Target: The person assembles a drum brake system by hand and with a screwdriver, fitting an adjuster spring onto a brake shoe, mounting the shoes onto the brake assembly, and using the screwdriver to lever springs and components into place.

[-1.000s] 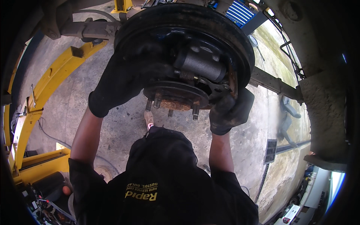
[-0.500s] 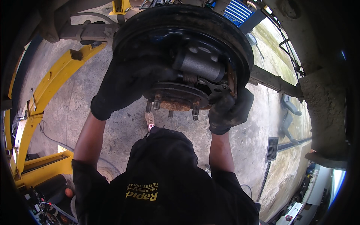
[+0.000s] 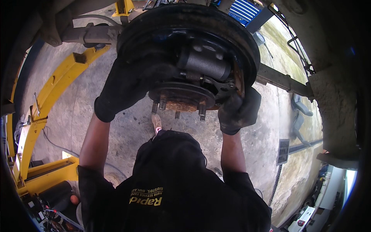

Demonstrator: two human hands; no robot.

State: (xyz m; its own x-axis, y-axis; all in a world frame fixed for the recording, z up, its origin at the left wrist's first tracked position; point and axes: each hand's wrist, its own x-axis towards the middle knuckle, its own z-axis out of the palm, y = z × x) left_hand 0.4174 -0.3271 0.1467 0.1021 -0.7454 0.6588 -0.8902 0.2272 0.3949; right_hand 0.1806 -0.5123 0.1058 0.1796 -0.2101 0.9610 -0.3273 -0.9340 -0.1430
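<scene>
One backing plate (image 3: 248, 50) housed a grey cylinder (image 3: 205, 65), its long axis sloping down rightward. Your left hand (image 3: 133, 83) and right hand (image 3: 240, 111) flanked it, their grips indiscernible.

On the left side there is a yellow metal frame (image 3: 60, 80) with a wrench (image 3: 36, 103) seen against its edge, and below it a dark cylinder (image 3: 58, 193) is near a small orange object (image 3: 75, 199). Toward the top right is a blue cabinet (image 3: 244, 11) with pale stripes, and lower down a dark grate (image 3: 283, 152) is set in the concrete floor (image 3: 125, 141).
</scene>
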